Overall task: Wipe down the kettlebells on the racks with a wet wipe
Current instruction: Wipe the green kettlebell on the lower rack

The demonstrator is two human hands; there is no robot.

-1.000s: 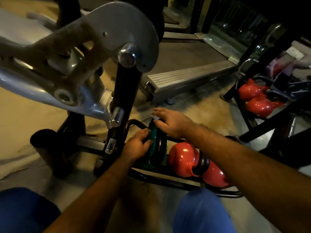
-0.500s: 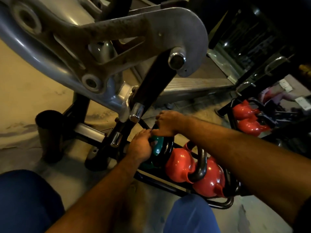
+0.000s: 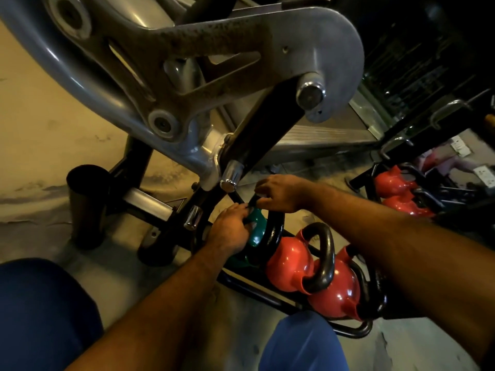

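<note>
Kettlebells sit in a row on a low black rack (image 3: 351, 328) at lower centre of the frame: a green kettlebell (image 3: 257, 228) at the row's left end, then two red kettlebells (image 3: 290, 265) (image 3: 334, 295) trailing toward lower right. Left hand (image 3: 230, 231) lies flat against the green bell's body, fingers pressed together and curled over its side. Right hand (image 3: 281, 194) is closed round the top of that bell's black handle (image 3: 273, 231), fingers wrapped; whether a wipe is under either hand cannot be told. Grey metal machine arm (image 3: 187, 62), rust-speckled, fills the upper half of the frame, directly above the hands. Second rack with more red kettlebells (image 3: 393, 191) stands at right edge, well apart. Blue-clad knees (image 3: 40, 311) at bottom of frame.
</note>
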